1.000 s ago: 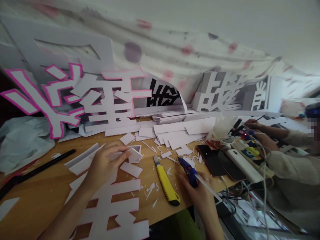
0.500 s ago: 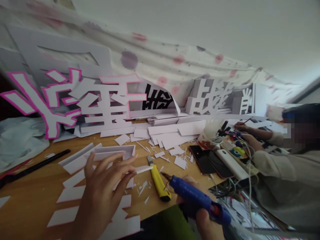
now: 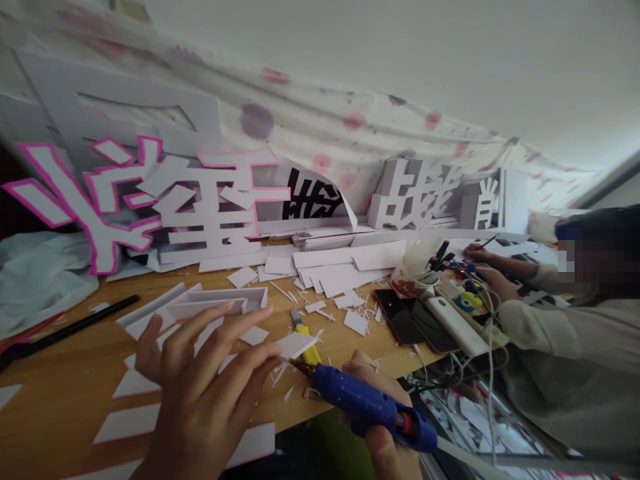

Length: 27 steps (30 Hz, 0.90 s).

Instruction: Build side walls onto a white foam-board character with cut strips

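Note:
Between thumb and fingertips, my left hand [image 3: 205, 380] pinches a small white foam board piece [image 3: 296, 345]. My right hand [image 3: 385, 407] is wrapped round a blue hot glue gun [image 3: 370, 403]; its nozzle is at the near edge of the piece, and I cannot tell if it touches. Behind them a yellow utility knife [image 3: 309, 341] lies on the table, partly covered by the piece and the glue gun. Left of it, beyond my left fingers, sits a white part with raised walls [image 3: 235, 299]. Pink-edged white cutouts [image 3: 133, 421] lie under and beside my left hand.
Large white character cutouts [image 3: 210, 207] lean at the back. Board scraps [image 3: 330, 273] litter the wooden table [image 3: 45, 413]. Phones [image 3: 400, 317], a white power bank [image 3: 457, 325] and a cup [image 3: 410, 277] stand right. A co-worker [image 3: 565, 360] sits at the right, holding a thin tool.
The glue gun has moved left, its nozzle now at the held piece. My left hand has turned the piece so more of its flat face shows. The view has shifted slightly.

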{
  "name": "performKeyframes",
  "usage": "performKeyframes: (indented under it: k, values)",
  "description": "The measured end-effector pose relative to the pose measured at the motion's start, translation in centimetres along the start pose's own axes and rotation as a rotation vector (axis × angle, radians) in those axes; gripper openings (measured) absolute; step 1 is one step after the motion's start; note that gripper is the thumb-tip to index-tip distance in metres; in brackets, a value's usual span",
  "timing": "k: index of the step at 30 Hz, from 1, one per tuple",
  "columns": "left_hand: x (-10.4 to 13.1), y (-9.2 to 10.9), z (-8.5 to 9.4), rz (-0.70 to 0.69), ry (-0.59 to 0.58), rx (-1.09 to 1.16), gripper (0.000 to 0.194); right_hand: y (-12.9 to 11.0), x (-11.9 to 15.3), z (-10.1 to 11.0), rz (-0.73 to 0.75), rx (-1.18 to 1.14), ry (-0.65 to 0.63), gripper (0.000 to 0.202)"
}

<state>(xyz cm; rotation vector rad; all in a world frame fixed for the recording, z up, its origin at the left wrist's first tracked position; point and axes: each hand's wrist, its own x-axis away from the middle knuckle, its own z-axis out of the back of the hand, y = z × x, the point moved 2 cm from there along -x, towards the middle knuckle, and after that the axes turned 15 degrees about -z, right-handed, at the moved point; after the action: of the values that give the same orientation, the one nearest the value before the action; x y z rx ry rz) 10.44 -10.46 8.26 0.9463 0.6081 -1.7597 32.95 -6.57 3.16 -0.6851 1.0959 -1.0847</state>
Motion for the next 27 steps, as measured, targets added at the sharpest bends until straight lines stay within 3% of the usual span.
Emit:
performKeyframes:
  k: [4,9,13,18,23,27]
  values:
    - [-0.2,0.0,0.0,-0.023,0.004,0.005,0.009,0.2,0.0,0.0,-0.006,-0.001,-0.005,0.064]
    - [0.1,-0.3,0.2,-0.013,0.020,0.038,0.009,-1.3,-0.9,-0.4,-0.077,-0.016,-0.077,0.071]
    - [0.2,-0.5,0.4,0.000,0.020,0.048,0.011,-1.8,-1.0,-0.4,-0.112,-0.028,-0.044,0.069]
    - [0.2,-0.5,0.7,0.003,0.051,0.040,0.011,-1.3,-0.3,-0.4,-0.141,-0.085,0.059,0.065]
    - [0.0,-0.7,0.9,-0.080,0.068,0.072,0.014,-0.2,0.4,-0.2,-0.190,-0.145,0.050,0.060]
    - [0.1,-0.9,0.9,-0.025,0.075,0.094,0.011,0.3,0.4,0.1,-0.231,-0.174,0.064,0.059]
